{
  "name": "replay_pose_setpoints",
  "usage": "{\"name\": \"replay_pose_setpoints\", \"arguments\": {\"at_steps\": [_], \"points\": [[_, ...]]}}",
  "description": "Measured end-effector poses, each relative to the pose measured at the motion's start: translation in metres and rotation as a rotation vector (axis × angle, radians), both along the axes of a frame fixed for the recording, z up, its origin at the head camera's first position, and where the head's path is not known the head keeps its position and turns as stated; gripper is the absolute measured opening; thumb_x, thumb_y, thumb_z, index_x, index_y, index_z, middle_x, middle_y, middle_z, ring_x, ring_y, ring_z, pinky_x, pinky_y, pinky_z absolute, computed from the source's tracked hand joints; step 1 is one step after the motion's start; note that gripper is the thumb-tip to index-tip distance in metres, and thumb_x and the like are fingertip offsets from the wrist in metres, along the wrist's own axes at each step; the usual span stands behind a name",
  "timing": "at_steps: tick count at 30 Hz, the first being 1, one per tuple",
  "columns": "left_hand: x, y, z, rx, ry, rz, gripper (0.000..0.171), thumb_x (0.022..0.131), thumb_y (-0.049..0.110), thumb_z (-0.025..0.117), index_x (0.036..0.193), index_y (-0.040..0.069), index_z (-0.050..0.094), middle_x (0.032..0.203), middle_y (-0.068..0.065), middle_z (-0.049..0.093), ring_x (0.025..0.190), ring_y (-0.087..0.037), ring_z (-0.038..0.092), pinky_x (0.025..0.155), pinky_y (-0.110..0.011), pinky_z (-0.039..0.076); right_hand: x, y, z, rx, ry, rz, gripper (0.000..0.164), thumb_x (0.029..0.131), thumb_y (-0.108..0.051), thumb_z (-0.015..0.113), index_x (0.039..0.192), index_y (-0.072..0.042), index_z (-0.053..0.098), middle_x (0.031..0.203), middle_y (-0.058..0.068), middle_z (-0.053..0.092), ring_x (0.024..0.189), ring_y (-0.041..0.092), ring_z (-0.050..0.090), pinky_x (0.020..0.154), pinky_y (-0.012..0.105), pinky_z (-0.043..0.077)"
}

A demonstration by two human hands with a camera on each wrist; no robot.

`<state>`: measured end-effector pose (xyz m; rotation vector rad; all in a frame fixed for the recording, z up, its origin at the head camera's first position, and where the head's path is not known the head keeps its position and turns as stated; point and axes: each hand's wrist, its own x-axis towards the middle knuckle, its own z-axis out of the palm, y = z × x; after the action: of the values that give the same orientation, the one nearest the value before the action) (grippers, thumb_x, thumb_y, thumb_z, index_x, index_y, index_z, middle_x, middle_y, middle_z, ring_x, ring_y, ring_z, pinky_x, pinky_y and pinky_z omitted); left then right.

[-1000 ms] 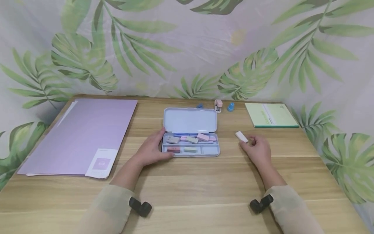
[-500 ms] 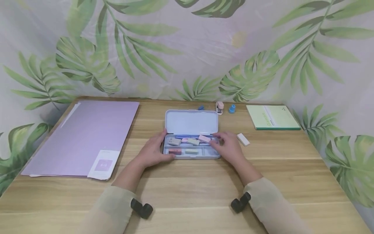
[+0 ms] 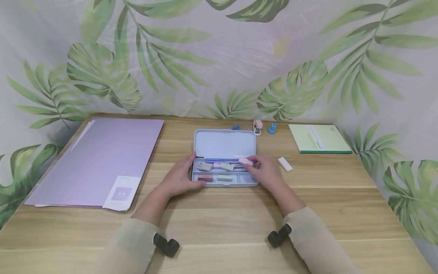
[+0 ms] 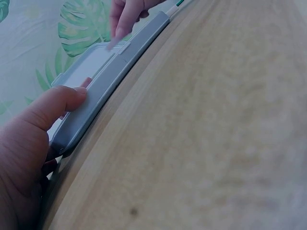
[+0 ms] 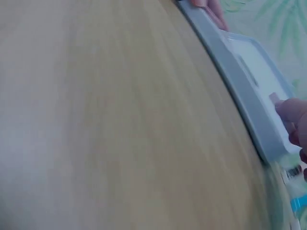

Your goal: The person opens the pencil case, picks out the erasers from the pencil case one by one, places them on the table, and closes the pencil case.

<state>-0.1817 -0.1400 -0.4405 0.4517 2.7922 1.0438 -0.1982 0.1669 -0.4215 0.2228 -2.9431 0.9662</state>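
Observation:
A light blue pencil case (image 3: 224, 144) lies open on the table, its lid tilted back. My left hand (image 3: 178, 177) grips its left end, with the thumb on the front wall, as the left wrist view also shows. At the right end, my right hand (image 3: 268, 172) pinches a pink eraser (image 3: 244, 161) between thumb and fingers, just over the rear compartment. A grey eraser (image 3: 204, 166), a green eraser (image 3: 227, 167) and some pens lie in that compartment. The front one holds a dark red eraser (image 3: 205, 178) and a pale green eraser (image 3: 224, 177).
A white eraser (image 3: 285, 164) lies on the table right of my right hand. Behind the case stand a pink stapler (image 3: 257, 127) and a small blue cone-shaped piece (image 3: 272, 128). A green notebook (image 3: 319, 138) lies at the right, a large purple folder (image 3: 102, 160) at the left.
My right hand has let go of the white eraser on the table and moved left to the case. It has taken the pink eraser and shifted it slightly right. The left hand stays put.

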Motion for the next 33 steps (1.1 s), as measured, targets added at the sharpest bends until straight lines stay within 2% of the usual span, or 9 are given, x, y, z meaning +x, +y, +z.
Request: {"name": "replay_pose_setpoints", "arguments": {"at_steps": [4,8,11,15,21,27,30,33], "points": [[0.0,0.0,0.001,-0.004,-0.009,0.006,0.114,0.073,0.051,0.075,0.158,0.007,0.013,0.161,-0.02,0.025,0.147,-0.041,0.025,0.118,-0.057,0.025,0.005,0.037,0.001,-0.071,0.006,-0.143,0.044,0.09,-0.04,0.068,0.122,-0.01,0.067,0.118,0.014,0.067,0.107,0.03,0.06,0.093,0.047,0.048],[0.0,-0.001,0.002,-0.021,-0.017,0.013,0.114,0.073,0.051,0.075,0.158,0.008,0.012,0.161,-0.02,0.025,0.147,-0.041,0.025,0.119,-0.057,0.024,0.007,0.081,-0.004,-0.064,0.026,-0.272,0.045,0.092,-0.039,0.065,0.123,-0.007,0.067,0.116,0.017,0.067,0.105,0.031,0.059,0.091,0.046,0.047],[0.001,-0.001,0.002,-0.027,-0.02,0.015,0.114,0.074,0.052,0.075,0.158,0.008,0.011,0.161,-0.02,0.025,0.147,-0.041,0.025,0.119,-0.057,0.024,0.008,0.106,-0.008,-0.041,0.023,-0.344,0.045,0.093,-0.038,0.062,0.124,-0.005,0.066,0.114,0.017,0.066,0.104,0.031,0.058,0.087,0.042,0.046],[0.002,-0.002,0.003,-0.021,-0.029,0.019,0.114,0.074,0.052,0.075,0.158,0.008,0.011,0.161,-0.02,0.025,0.147,-0.042,0.024,0.119,-0.057,0.023,0.008,0.123,-0.014,-0.03,-0.015,-0.401,0.044,0.094,-0.036,0.061,0.125,-0.005,0.065,0.112,0.017,0.064,0.102,0.029,0.057,0.082,0.038,0.044],[0.002,-0.002,0.003,-0.017,-0.031,0.018,0.114,0.074,0.051,0.076,0.158,0.008,0.011,0.16,-0.021,0.025,0.147,-0.041,0.024,0.119,-0.057,0.023,0.006,0.13,-0.019,0.002,-0.022,-0.406,0.041,0.094,-0.032,0.062,0.122,-0.003,0.066,0.107,0.016,0.064,0.097,0.029,0.056,0.079,0.037,0.042],[0.0,-0.001,0.001,-0.022,-0.029,0.014,0.114,0.074,0.052,0.075,0.158,0.009,0.012,0.161,-0.019,0.025,0.147,-0.041,0.024,0.119,-0.057,0.023,0.011,0.121,-0.01,-0.033,-0.027,-0.404,0.048,0.096,-0.038,0.056,0.128,-0.002,0.062,0.116,0.02,0.062,0.107,0.033,0.056,0.091,0.047,0.045],[-0.001,0.0,0.001,-0.022,-0.021,0.013,0.115,0.073,0.052,0.076,0.158,0.008,0.013,0.161,-0.019,0.025,0.147,-0.041,0.025,0.119,-0.057,0.024,0.012,0.101,-0.002,-0.092,0.007,-0.355,0.047,0.096,-0.036,0.058,0.128,-0.002,0.062,0.119,0.021,0.062,0.112,0.035,0.055,0.096,0.05,0.044],[-0.002,0.0,0.001,-0.024,-0.024,0.013,0.115,0.073,0.053,0.076,0.158,0.008,0.013,0.162,-0.018,0.024,0.147,-0.04,0.025,0.119,-0.056,0.025,0.012,0.07,0.003,-0.112,0.055,-0.236,0.042,0.093,-0.031,0.063,0.124,-0.003,0.065,0.117,0.021,0.064,0.111,0.035,0.056,0.096,0.05,0.046]]}}
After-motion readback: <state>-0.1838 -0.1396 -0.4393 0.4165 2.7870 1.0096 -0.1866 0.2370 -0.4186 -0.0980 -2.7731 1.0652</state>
